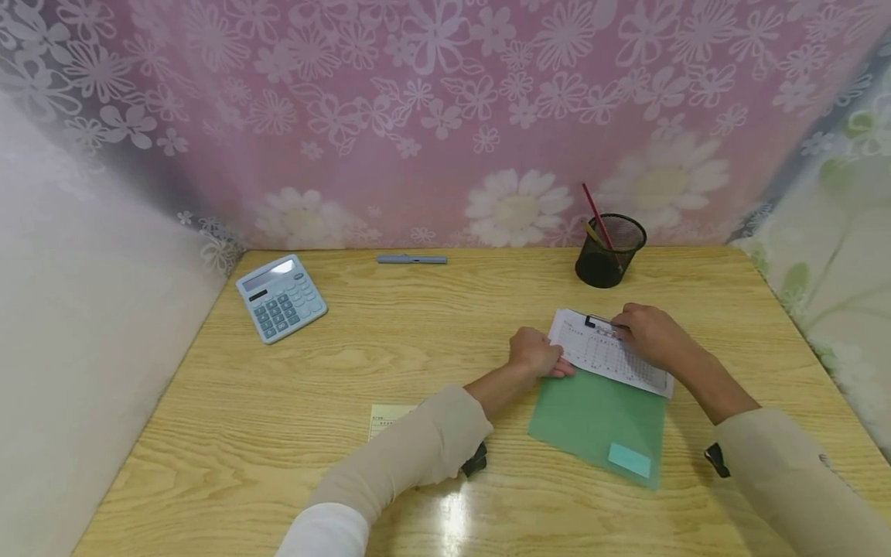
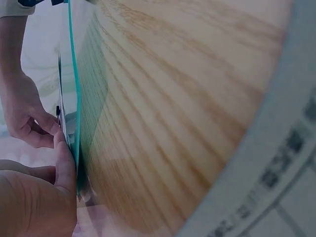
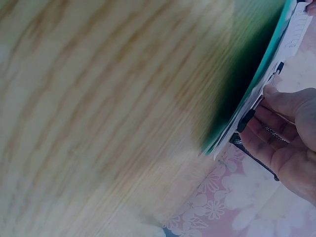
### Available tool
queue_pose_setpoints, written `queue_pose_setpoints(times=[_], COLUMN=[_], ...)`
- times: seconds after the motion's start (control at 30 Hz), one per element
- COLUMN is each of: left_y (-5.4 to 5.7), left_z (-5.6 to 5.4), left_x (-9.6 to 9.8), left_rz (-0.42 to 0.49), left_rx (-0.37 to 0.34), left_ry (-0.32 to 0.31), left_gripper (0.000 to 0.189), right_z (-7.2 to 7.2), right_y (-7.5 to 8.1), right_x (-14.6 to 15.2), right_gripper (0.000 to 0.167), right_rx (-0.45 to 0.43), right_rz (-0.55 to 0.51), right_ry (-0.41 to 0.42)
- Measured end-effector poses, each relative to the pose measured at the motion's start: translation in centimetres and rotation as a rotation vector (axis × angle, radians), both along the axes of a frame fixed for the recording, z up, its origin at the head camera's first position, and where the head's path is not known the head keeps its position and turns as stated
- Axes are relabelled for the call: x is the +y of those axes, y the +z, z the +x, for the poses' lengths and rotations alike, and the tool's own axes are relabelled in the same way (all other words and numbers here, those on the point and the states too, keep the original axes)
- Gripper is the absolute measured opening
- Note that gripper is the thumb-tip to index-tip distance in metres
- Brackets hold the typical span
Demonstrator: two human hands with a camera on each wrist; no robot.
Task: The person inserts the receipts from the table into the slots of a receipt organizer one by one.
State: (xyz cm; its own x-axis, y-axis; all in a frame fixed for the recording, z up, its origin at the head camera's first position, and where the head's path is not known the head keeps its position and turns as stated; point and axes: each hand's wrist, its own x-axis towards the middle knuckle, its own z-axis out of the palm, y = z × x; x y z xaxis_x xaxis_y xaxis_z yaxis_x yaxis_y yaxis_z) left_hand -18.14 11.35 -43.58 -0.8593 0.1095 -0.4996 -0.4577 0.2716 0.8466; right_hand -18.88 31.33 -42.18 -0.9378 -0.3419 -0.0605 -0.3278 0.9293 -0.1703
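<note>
A translucent green clipboard [image 1: 592,418] with a pale blue label [image 1: 629,459] near its lower edge is at the right of the table. Printed sheets [image 1: 592,348] lie across its upper part, beneath a metal clip [image 1: 600,325] with black ends. My left hand [image 1: 534,353] grips the left edge of the board and sheets, the thumb on the paper side. At the top, my right hand [image 1: 650,334] pinches the clip; in the right wrist view its thumb lies against the clip [image 3: 256,106]. The left wrist view shows the green board [image 2: 78,108] edge-on.
Behind the clipboard stands a black mesh pen cup [image 1: 609,255] holding a red pencil [image 1: 597,213]. A blue-grey pen [image 1: 412,259] lies at the table's back edge, a light blue calculator [image 1: 281,299] at the back left. My left sleeve partly covers a yellow printed sheet [image 1: 387,416].
</note>
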Motion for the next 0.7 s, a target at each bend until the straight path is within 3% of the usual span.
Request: queue_pose_setpoints(times=[0.47,0.7], left_y=[-0.7,-0.3], left_z=[-0.8,-0.9], left_x=[0.7,-0.6], left_rz=[-0.026,-0.029], left_rx=[0.023,0.026], left_ry=[0.023,-0.055], left_gripper=[0.009,0.019], right_z=[0.0,0.0], right_y=[-0.1,-0.2], right_x=[-0.2,-0.2], right_gripper=[0.021,0.024], right_rx=[0.011,-0.032], right_rz=[-0.008,0.012], right_ry=[0.004,-0.039])
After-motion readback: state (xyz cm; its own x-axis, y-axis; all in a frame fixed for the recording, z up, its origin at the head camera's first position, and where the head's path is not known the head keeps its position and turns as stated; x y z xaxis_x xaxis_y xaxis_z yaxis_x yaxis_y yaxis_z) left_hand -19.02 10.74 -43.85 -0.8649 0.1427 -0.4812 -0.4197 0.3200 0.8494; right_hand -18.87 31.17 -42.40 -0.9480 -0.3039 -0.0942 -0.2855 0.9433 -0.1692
